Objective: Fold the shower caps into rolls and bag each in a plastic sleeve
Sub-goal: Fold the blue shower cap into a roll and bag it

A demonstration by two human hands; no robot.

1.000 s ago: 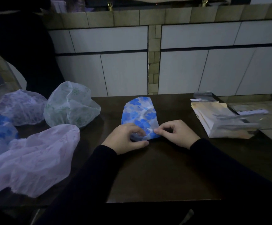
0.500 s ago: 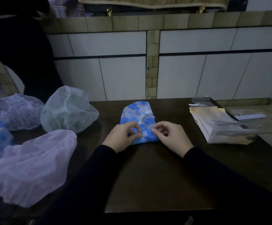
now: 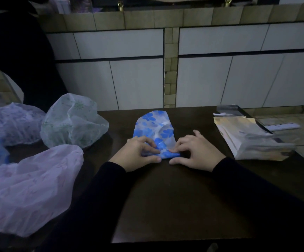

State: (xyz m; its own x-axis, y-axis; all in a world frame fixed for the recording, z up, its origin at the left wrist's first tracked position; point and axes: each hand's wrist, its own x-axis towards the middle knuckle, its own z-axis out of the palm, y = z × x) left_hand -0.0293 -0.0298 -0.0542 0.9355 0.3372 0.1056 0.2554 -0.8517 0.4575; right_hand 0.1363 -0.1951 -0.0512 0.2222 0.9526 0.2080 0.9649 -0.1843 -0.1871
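Head view: shower cap (image 3: 154, 127) between both hands' (image 3: 136, 153) pinching fingers

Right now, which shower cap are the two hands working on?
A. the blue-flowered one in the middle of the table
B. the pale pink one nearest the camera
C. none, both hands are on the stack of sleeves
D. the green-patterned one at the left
A: the left hand and right hand both pinch the rolled near edge of the blue-flowered cap, its far end flat on the table.

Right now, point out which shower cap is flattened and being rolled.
The blue-flowered shower cap at table centre, pinched by left hand and right hand; the others lie puffed up, untouched.
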